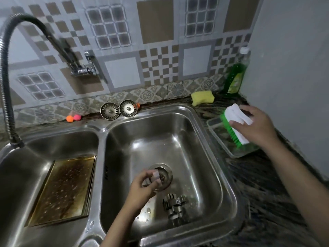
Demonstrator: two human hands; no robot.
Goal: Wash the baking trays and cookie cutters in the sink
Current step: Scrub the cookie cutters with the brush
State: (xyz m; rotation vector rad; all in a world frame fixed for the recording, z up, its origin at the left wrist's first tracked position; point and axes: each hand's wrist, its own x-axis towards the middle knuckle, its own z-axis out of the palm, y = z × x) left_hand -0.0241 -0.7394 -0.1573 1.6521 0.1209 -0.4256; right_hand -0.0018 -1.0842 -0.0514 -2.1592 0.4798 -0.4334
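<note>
Left hand (142,184), nearest item, reaching down into the right-hand basin of a steel double sink (210,139): fingers curled round a small cookie cutter (154,177), blurred, held over the drain (162,175); shape of the piece not readable. Loose cookie cutters (175,205), metal, several in a cluster on the basin floor just right of and nearer than that grip, apart from the hand. Baking tray (65,189), rectangular, brown-stained and speckled, lying tilted in the left-hand basin, well to the left of the left hand. Right hand (256,125), over the counter to the right of the sink: fingers and thumb wrapped round the white back of a scrub brush (235,125) with green bristles, bristles facing left and down. Shallow clear tray (229,148), directly under the gripped brush, on the dark patterned counter (267,193); whether brush and tray touch cannot be told. Yellow sponge (202,98), on the counter beyond the right hand, by the wall. Green soap bottle (235,75), upright in the corner, just right of the sponge. Two sink strainers (119,110), metal, leaning side by side on the ledge behind the right basin. Two small balls (73,118), orange and pink, touching, on the same ledge further left. Flexible tap hose (7,77), arching from the wall fitting down to the left basin, far left of both hands.
</note>
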